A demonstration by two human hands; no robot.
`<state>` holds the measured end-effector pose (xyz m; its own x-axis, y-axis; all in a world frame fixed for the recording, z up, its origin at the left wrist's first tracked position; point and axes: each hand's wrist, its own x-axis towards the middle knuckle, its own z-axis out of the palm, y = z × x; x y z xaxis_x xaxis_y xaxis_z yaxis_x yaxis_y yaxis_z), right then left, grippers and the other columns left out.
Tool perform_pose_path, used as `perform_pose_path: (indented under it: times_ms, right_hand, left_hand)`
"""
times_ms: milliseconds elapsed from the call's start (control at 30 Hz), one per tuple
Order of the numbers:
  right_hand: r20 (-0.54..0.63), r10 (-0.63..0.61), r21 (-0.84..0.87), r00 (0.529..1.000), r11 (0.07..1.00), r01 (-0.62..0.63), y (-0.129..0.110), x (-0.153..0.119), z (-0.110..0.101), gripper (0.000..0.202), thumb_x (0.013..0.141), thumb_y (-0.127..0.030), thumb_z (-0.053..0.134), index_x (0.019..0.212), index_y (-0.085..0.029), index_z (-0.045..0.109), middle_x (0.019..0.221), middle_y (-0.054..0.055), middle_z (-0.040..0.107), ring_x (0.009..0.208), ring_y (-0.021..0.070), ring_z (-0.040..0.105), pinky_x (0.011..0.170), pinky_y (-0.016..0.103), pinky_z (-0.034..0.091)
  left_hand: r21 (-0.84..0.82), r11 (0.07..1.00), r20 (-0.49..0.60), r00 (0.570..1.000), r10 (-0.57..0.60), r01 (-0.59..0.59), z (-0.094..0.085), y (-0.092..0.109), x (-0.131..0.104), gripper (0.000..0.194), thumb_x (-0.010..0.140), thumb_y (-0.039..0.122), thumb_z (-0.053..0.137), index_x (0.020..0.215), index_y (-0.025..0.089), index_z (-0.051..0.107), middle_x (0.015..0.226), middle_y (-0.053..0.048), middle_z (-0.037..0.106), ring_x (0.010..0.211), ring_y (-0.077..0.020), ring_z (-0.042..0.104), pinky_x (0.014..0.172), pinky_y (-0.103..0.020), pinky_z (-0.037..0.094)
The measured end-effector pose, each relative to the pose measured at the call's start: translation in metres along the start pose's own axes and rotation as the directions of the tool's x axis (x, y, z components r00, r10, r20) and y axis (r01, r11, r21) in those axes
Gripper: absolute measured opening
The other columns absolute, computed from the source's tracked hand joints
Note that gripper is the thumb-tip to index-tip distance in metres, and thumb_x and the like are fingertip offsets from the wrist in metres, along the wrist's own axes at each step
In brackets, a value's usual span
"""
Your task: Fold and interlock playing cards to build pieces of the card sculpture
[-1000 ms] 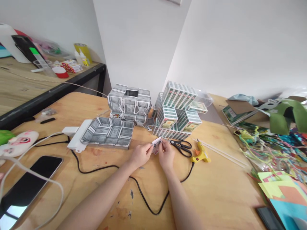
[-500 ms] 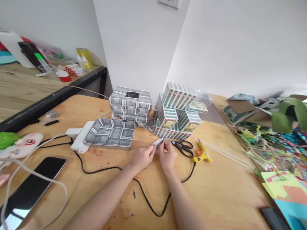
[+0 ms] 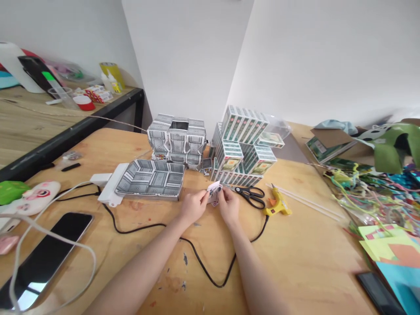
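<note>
Between my fingers, above the middle of the wooden table, is a playing card (image 3: 214, 189) with its printed white face showing; it looks bent or folded. My left hand (image 3: 194, 205) pinches its left side, and my right hand (image 3: 229, 204) pinches the right side. Black-handled scissors (image 3: 252, 196) lie just right of my right hand, with a yellow glue gun (image 3: 278, 202) beyond them. Left of my hands rests a shallow tray made of cards (image 3: 154, 183). Behind it stands a larger structure of grey patterned cards (image 3: 177, 140) with a square opening on top.
Stacked card boxes (image 3: 243, 144) stand at the back right. A white power strip (image 3: 113, 186) touches the tray's left end. The glue gun's black cable (image 3: 203, 267) loops across the front. A phone (image 3: 46, 258) lies at left; coloured paper (image 3: 390, 249) and craft scraps fill the right edge.
The card has turned so more of its white printed face shows between my fingers. Both hands stay close together near the same spot, and the camera view has shifted slightly.
</note>
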<state>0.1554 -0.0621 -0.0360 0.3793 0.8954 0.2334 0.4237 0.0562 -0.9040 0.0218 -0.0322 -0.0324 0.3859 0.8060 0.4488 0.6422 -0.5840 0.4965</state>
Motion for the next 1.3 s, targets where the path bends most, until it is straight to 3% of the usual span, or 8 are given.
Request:
perform_pose_path:
  times_ms: [200, 367, 567, 700, 800, 933, 1300]
  right_hand:
    - [-0.104, -0.111, -0.274, 0.988, 0.958, 0.079, 0.001, -0.006, 0.001, 0.035, 0.084, -0.035, 0.038, 0.094, -0.015, 0.064, 0.078, 0.009, 0.069, 0.065, 0.018, 0.062, 0.058, 0.025, 0.044]
    - [-0.191, -0.166, -0.46, 0.967, 0.886, 0.061, -0.002, -0.009, -0.001, 0.039, 0.086, -0.036, 0.036, 0.076, -0.014, 0.066, 0.058, 0.007, 0.064, 0.048, 0.0143, 0.055, 0.049, 0.023, 0.036]
    - [-0.186, -0.05, -0.297, 0.981, 0.955, -0.008, -0.005, -0.007, 0.0, 0.039, 0.084, -0.04, 0.038, 0.064, -0.015, 0.061, 0.051, 0.002, 0.057, 0.045, 0.012, 0.048, 0.047, 0.022, 0.034]
    - [-0.033, 0.018, -0.033, 0.999, 0.999, -0.019, 0.001, -0.004, 0.002, 0.03, 0.081, -0.036, 0.042, 0.086, -0.015, 0.063, 0.068, 0.004, 0.065, 0.057, 0.0148, 0.056, 0.053, 0.023, 0.042]
    - [0.111, 0.057, 0.129, 0.992, 0.989, -0.071, 0.006, -0.002, 0.001, 0.027, 0.079, -0.032, 0.044, 0.088, -0.015, 0.063, 0.076, 0.005, 0.067, 0.065, 0.0173, 0.06, 0.057, 0.025, 0.046]
    - [0.149, 0.083, 0.072, 0.985, 0.993, -0.095, 0.008, -0.003, 0.0, 0.026, 0.077, -0.029, 0.044, 0.082, -0.015, 0.065, 0.068, 0.004, 0.066, 0.057, 0.0165, 0.059, 0.052, 0.024, 0.045]
    - [0.022, 0.004, -0.119, 1.0, 0.993, -0.001, -0.005, -0.006, -0.004, 0.034, 0.082, -0.04, 0.042, 0.081, -0.015, 0.065, 0.059, 0.003, 0.061, 0.05, 0.0135, 0.051, 0.048, 0.023, 0.039]
  left_hand:
    - [-0.05, 0.998, 0.003, 0.999, 0.037, -0.037, -0.001, 0.001, -0.001, 0.032, 0.085, 0.026, 0.04, 0.056, 0.016, 0.05, 0.05, 0.0, 0.055, 0.045, -0.0083, 0.045, 0.048, -0.023, 0.025]
    - [-0.122, 0.99, 0.064, 0.994, 0.084, -0.076, -0.002, 0.003, -0.001, 0.033, 0.085, 0.025, 0.04, 0.054, 0.016, 0.047, 0.05, 0.0, 0.053, 0.046, -0.0077, 0.045, 0.049, -0.021, 0.027]
    - [-0.174, 0.985, 0.079, 0.997, 0.006, 0.008, -0.004, 0.001, 0.0, 0.034, 0.085, 0.027, 0.04, 0.053, 0.016, 0.046, 0.048, 0.002, 0.048, 0.045, -0.007, 0.042, 0.048, -0.021, 0.026]
    - [-0.144, 0.987, 0.046, 0.997, -0.067, 0.073, -0.007, -0.001, 0.003, 0.035, 0.084, 0.029, 0.041, 0.051, 0.016, 0.046, 0.045, 0.003, 0.046, 0.043, -0.007, 0.038, 0.047, -0.022, 0.024]
    - [-0.124, 0.987, 0.004, 0.995, -0.102, 0.102, -0.008, -0.003, 0.005, 0.038, 0.084, 0.03, 0.04, 0.05, 0.016, 0.045, 0.044, 0.002, 0.045, 0.043, -0.0072, 0.037, 0.047, -0.022, 0.024]
    - [-0.126, 0.986, -0.023, 0.993, -0.113, 0.11, -0.009, -0.003, 0.007, 0.038, 0.083, 0.031, 0.041, 0.048, 0.016, 0.043, 0.042, 0.002, 0.043, 0.042, -0.0071, 0.036, 0.046, -0.022, 0.024]
    - [-0.183, 0.977, -0.054, 0.991, -0.12, 0.109, -0.013, -0.001, 0.008, 0.04, 0.082, 0.03, 0.044, 0.045, 0.016, 0.038, 0.039, 0.005, 0.035, 0.041, -0.0065, 0.031, 0.045, -0.021, 0.024]
